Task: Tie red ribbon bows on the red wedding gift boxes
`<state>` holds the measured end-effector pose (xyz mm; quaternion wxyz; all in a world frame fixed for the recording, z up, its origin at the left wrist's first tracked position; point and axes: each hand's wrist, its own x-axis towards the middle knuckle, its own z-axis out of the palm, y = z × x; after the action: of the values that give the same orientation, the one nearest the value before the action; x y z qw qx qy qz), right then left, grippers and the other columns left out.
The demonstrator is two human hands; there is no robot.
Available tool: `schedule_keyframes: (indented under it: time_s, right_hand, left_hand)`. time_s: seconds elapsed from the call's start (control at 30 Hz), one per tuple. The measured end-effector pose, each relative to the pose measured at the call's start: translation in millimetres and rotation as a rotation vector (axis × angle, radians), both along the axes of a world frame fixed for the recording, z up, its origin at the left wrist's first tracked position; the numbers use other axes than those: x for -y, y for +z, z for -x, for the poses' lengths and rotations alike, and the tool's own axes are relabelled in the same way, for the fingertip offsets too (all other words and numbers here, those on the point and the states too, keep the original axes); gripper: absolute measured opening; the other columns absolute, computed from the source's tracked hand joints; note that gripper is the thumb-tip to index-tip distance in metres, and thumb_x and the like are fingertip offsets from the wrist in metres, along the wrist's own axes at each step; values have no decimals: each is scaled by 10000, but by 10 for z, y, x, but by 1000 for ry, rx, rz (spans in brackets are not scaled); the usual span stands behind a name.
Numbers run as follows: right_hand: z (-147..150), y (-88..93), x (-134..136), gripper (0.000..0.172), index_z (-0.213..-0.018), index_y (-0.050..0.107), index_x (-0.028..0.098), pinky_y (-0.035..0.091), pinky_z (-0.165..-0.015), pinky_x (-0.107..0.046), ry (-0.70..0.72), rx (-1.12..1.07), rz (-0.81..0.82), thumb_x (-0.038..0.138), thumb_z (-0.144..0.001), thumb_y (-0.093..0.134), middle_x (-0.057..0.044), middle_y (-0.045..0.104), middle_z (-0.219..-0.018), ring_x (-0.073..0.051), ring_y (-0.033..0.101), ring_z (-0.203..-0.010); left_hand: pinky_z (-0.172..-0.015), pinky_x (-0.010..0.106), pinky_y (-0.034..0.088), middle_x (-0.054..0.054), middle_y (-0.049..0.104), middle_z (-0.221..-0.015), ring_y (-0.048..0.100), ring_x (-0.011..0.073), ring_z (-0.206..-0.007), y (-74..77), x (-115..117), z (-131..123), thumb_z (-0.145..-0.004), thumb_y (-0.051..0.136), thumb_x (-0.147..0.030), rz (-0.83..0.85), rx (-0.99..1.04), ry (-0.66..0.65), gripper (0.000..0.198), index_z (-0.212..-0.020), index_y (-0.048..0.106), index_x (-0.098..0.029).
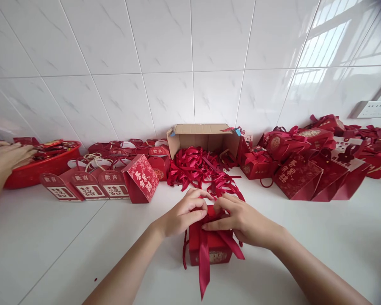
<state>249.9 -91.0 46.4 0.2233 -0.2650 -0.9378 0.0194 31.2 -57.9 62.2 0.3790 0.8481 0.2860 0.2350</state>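
Observation:
A small red gift box (195,248) with gold print on its front stands before me on the white surface. Dark red satin ribbon (204,267) lies over its top, one tail hanging past the front and another slanting to the right. My left hand (183,214) pinches the ribbon from the left, above the lid. From the right, my right hand (241,219) has its fingers closed on the ribbon at the middle. The fingers partly hide the knot or bow. Twisted red cord (184,250) hangs at the box's left side.
An open cardboard box (203,128) lies on its side behind, spilling a heap of red ribbons (197,163). Red gift boxes stand left (141,180) and right (298,176). At far left another person's hand (9,156) reaches over a red basin (28,174) of packets.

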Motion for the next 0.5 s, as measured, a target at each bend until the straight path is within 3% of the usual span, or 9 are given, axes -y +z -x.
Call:
schedule_keyframes:
  time_s: [0.17,0.5]
  right_hand:
    - [-9,-24,-13,491,-1196,626,372,421,-706,-291,3,-9,35,40,-855,503,-64,535,-890,-174,423,-811]
    - [-22,-43,-16,422,-1168,649,351,434,-692,-301,30,-69,19,81,-863,536,-64,529,-888,-174,439,-819]
  left_hand:
    - [-1031,426,368,82,578,-1193,490,256,-1164,22,-12,20,-855,496,-264,78,101,17,234,-642,551,-183]
    - [-867,307,450,44,641,-1022,589,180,-922,-65,19,-57,-777,632,-258,139,158,129,192,-646,521,-174]
